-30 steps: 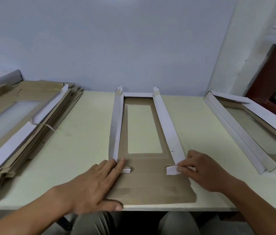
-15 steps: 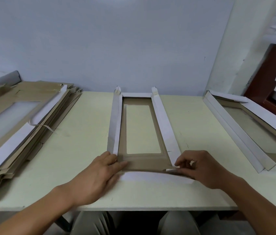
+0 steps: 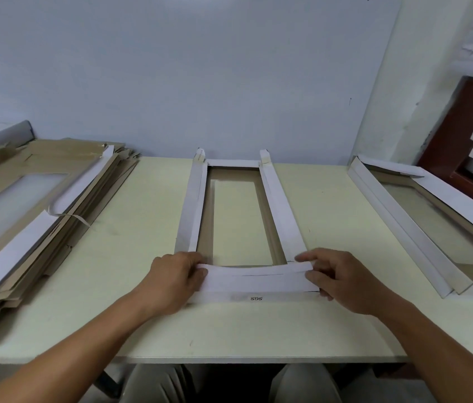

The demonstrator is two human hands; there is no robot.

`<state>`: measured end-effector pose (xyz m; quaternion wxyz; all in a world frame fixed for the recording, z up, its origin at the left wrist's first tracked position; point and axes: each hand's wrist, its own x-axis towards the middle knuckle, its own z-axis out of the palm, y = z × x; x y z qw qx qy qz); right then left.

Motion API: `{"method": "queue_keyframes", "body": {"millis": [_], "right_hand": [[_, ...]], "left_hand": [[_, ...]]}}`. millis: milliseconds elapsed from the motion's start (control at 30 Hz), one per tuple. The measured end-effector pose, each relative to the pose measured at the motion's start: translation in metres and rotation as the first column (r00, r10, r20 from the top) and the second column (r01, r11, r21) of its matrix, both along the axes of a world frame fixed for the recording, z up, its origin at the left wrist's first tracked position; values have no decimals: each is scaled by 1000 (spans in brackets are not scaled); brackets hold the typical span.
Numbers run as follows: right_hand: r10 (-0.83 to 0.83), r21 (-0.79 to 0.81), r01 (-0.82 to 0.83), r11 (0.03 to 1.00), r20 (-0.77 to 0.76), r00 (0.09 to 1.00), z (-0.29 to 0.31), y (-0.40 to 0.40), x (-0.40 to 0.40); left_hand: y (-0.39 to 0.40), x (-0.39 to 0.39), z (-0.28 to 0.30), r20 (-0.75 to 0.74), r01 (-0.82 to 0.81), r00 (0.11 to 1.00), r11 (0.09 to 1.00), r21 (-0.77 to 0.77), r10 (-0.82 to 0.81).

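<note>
Pinched at its ends by curled fingers of left hand and right hand, equally near: white end flap lying crosswise between them, apparently half-folded toward box frame beyond fingertips.

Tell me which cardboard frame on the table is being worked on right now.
The middle frame: left hand and right hand pinch its near white flap. The left stack and right frame lie untouched.

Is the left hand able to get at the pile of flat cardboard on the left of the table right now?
Probably yes, once it lets go. The left hand grips the folded near flap of the middle frame; only bare table lies between it and the pile.
</note>
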<state>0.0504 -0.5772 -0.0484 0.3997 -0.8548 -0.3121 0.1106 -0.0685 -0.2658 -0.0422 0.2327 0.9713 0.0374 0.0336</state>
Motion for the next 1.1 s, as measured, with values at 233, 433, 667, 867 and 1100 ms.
{"method": "queue_keyframes", "body": {"millis": [233,433,667,867,1100], "right_hand": [[34,-193,45,980,387,922,-6,13,-16],[249,-446,-28,895,445,860,-7,13,-17],[285,-467,-37,884,472,834,-6,33,-37],[381,-333,-299,894,216,899,-2,36,-37],[364,-437,-207,875,313,877,11,21,15]], "left_hand": [[-6,7,-4,-21,-72,997,985,159,77],[-11,6,-7,85,-68,996,938,340,41],[-41,-15,-13,112,359,912,899,250,-395],[-35,-22,-11,35,415,897,866,279,-441],[26,-45,5,-112,570,820,783,249,-562]]}}
